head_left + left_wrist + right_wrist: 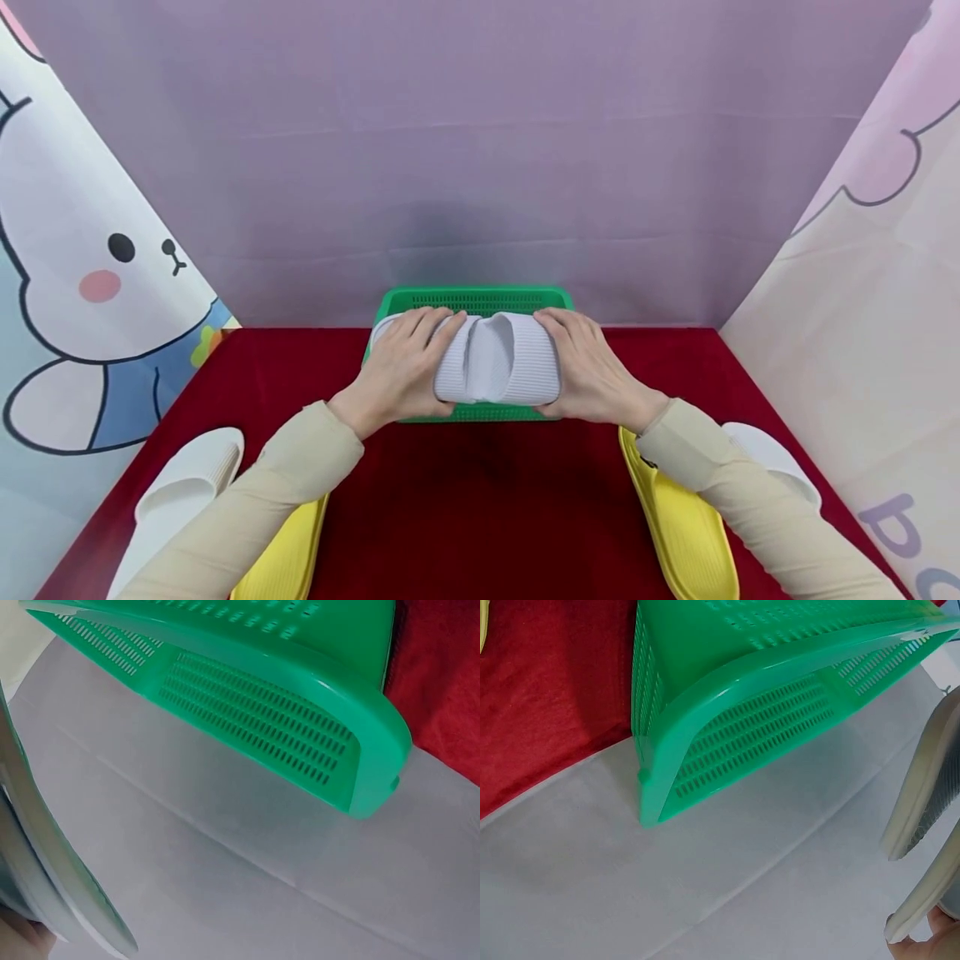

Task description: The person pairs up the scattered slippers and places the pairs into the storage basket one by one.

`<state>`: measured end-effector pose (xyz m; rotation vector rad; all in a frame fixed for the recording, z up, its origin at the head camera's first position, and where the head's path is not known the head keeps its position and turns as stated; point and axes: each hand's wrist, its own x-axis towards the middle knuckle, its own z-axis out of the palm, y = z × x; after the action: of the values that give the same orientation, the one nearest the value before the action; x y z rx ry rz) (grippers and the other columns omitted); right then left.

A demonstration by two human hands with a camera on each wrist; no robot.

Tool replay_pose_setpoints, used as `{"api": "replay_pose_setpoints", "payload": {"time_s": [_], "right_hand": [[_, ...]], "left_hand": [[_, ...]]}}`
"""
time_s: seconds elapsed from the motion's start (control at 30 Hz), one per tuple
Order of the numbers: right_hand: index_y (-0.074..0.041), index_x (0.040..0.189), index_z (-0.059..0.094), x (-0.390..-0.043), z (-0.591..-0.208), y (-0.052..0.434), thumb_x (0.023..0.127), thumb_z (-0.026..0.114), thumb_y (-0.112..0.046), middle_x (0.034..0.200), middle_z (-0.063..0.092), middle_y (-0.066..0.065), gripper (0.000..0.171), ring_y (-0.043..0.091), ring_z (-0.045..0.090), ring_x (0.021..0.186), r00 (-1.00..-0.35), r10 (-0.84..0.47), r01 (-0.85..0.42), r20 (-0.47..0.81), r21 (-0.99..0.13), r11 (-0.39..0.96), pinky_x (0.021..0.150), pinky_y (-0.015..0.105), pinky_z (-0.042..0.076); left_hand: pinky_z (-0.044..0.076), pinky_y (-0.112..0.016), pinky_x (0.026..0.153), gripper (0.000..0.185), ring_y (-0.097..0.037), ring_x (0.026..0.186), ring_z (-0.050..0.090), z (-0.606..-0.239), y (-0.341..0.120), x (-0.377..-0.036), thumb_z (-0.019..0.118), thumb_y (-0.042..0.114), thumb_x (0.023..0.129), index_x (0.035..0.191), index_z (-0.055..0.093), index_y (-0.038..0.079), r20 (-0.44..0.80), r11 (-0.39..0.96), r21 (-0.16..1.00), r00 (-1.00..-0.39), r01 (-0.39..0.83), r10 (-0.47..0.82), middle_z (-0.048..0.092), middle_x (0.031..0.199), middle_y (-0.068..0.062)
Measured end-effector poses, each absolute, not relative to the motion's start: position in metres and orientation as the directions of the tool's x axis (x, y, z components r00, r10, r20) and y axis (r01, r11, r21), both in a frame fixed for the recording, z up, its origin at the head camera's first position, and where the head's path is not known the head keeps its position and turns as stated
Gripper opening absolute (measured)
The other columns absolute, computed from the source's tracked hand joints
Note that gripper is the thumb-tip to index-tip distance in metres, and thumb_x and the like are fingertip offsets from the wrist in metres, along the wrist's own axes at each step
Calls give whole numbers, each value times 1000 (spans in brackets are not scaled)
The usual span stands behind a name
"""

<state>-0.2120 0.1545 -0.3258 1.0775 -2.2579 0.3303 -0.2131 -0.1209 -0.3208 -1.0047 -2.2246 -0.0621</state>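
Over the green basket [480, 294], a pair of pale grey slippers [534, 358] with ribbed straps is held up between both hands. My left hand [408, 362] grips the left end, fingers over the top and thumb below. At the right end, my right hand [592, 375] holds the ribbed strap part the same way. The slippers' edges [64, 877] show at the side of the left wrist view, and their soles [919, 892] at the side of the right wrist view. Their far left part is mostly hidden behind my left hand.
White slippers lie near the left [176, 492] and right [776, 458] edges of the red cloth [480, 508]. Yellow slippers lie inward of them, left [283, 550] and right [690, 533], partly under my forearms. A lilac wall [480, 167] rises behind the basket.
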Motion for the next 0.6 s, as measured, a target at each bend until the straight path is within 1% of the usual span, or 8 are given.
{"api": "replay_pose_setpoints", "payload": {"time_s": [0.13, 0.4, 0.5, 0.6], "right_hand": [[1, 131, 32, -210, -325, 153, 45, 84, -42, 126, 43, 17, 109, 29, 39, 117, -495, -617, -769, 612, 23, 639, 94, 50, 37], [1, 133, 29, -209, -321, 148, 47, 84, -41, 129, 40, 17, 110, 29, 36, 120, -516, -624, -770, 586, 1, 638, 98, 50, 33], [1, 133, 30, -209, -322, 148, 47, 85, -39, 128, 40, 17, 111, 30, 35, 120, -514, -622, -773, 591, -4, 634, 98, 51, 33], [1, 133, 30, -209, -322, 149, 46, 85, -39, 128, 40, 16, 111, 30, 36, 120, -497, -621, -779, 606, 4, 627, 97, 51, 33]], "left_hand": [[37, -42, 101, 106, -29, 113, 47, -321, -121, -213, 76, 55, 46, 133, 40, 5, 607, 701, -222, -466, 678, 643, 51, 123, -13], [37, -42, 101, 109, -30, 113, 46, -322, -120, -214, 77, 55, 44, 133, 40, 4, 613, 697, -207, -465, 686, 639, 50, 124, -14], [36, -42, 102, 109, -30, 113, 46, -322, -119, -214, 77, 55, 44, 133, 39, 4, 614, 693, -206, -460, 690, 641, 50, 124, -14], [36, -42, 102, 110, -30, 113, 46, -321, -118, -215, 78, 53, 42, 133, 39, 4, 620, 686, -201, -452, 699, 642, 50, 123, -14]]}}
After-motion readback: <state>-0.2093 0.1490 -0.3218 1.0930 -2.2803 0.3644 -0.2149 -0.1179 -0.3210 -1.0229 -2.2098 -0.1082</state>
